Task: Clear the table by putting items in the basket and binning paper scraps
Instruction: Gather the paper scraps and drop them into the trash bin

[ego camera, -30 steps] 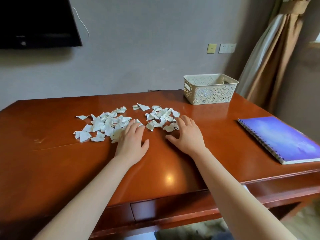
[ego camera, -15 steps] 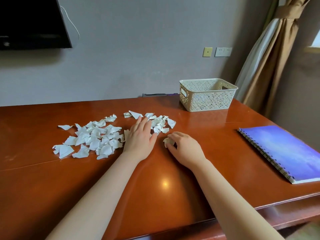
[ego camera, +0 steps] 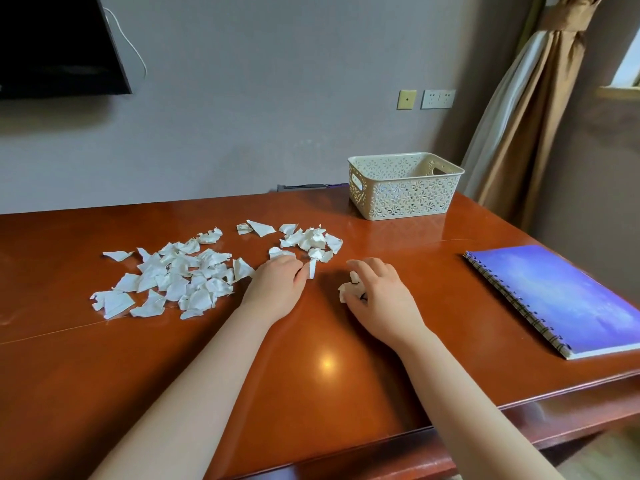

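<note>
Dozens of white paper scraps (ego camera: 173,275) are lying in a loose heap on the left part of the glossy wooden table (ego camera: 311,375), and a smaller cluster (ego camera: 311,240) is sitting just beyond the hands. The left hand (ego camera: 277,285) is resting palm down between the two groups with its fingers curling under; a single scrap (ego camera: 312,268) is standing upright at its fingertips, though I cannot tell whether it is being pinched. The right hand (ego camera: 381,299) is curling its fingers and thumb round a crumpled wad (ego camera: 349,289) of scraps, holding it against the tabletop. A cream lattice basket (ego camera: 405,199) is standing upright near the far edge, well apart from both hands. A blue spiral notebook (ego camera: 561,296) is lying flat on the right side.
</note>
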